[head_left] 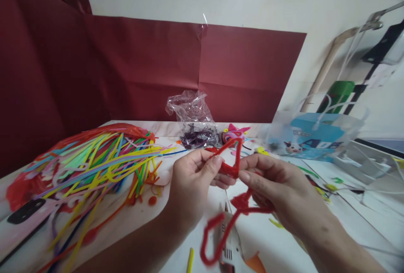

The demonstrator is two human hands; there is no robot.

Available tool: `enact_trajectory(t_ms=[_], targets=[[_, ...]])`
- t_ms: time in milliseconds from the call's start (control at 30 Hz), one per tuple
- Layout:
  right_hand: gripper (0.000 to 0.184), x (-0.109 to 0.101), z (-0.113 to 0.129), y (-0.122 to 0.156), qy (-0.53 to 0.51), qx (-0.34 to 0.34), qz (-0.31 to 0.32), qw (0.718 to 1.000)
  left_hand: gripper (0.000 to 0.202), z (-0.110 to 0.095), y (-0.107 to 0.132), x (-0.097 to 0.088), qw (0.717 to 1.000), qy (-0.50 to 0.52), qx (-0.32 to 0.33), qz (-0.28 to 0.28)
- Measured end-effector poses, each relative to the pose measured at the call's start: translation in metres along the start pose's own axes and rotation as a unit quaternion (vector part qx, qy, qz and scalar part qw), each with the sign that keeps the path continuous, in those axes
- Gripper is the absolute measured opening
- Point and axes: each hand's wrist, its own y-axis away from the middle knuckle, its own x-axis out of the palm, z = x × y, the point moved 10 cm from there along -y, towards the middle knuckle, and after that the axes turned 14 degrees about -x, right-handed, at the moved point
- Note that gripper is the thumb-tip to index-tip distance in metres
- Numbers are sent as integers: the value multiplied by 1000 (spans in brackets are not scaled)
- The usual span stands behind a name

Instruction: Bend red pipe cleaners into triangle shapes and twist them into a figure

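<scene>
Bent red pipe cleaners hang between my two hands over the table, forming an angular loop at the top, a twisted knot in the middle and a hooked end below. My left hand pinches the upper loop between thumb and fingers. On the other side, my right hand grips the same red piece near the loop's lower corner, its fingers closed. Beneath the dangling end lies a grey-white tool with slots and a pointed metal tip, partly covered, so its kind is unclear.
A large heap of colourful pipe cleaners spreads over the left side. Behind my hands sit a clear plastic bag with dark contents and a pink figure. A printed carrier bag and a white tray stand right.
</scene>
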Motion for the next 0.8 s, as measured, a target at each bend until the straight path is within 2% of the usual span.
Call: enact_trajectory(t_ms=[233,367,800], targets=[[28,-1,-3,0,-17,16,-3,1000,4,2,3,12,998,-52,-11,35],[27,1,-6,1,-37,24,-10,999,6,6,2,17,996,-55,-37,61],[28,6,-7,3,-114,60,-2,992,1,-1,5,15,996,-77,-5,50]])
